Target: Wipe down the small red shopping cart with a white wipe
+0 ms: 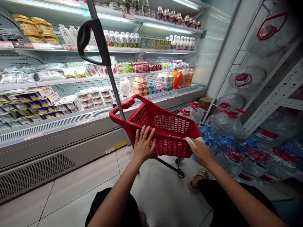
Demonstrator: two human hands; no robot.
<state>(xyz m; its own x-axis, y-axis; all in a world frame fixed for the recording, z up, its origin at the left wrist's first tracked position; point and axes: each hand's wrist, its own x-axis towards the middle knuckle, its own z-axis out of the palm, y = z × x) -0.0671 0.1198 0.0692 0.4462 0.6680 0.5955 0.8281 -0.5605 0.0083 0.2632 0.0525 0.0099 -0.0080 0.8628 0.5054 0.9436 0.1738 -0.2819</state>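
A red plastic shopping basket [165,121] on wheels stands on the tiled floor in front of me, with a grey pull rod and black handle [94,39] rising from its left end. My left hand [143,145] lies open and flat against the basket's near wall, fingers spread upward. My right hand [201,153] is closed on a white cloth [191,142] and presses it against the basket's near right rim. I am crouched, with my knees at the bottom of the view.
A refrigerated display case [71,126] with shelves of dairy tubs, bottles and packets runs along the left and back. Large water jugs [227,123] with red and blue caps crowd the floor and a white rack [272,94] on the right. My sandalled foot [197,179] rests beside the basket's wheel.
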